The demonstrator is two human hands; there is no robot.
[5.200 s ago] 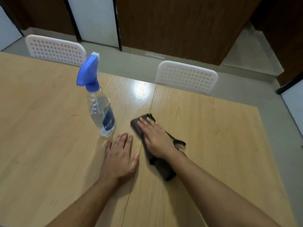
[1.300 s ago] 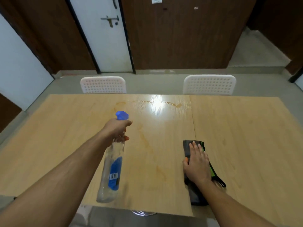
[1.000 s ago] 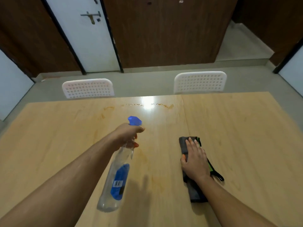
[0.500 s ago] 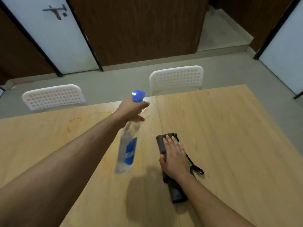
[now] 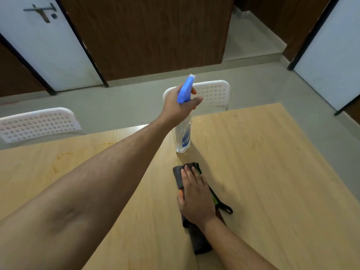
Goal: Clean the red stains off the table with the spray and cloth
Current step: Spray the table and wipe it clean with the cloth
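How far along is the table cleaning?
Partway, at best. The table near the cloth shows no obvious stain. In hand: the left hand grips the spray bottle upright; the right hand rests flat on the cloth. Left: orange-red smears at far left.

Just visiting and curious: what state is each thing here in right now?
Spray bottle: upright, base at the table, held by the neck.
Left hand: grips the bottle.
Grey cloth: lying flat on the table.
Right hand: presses on the cloth.
Table: faint orange stains remain.
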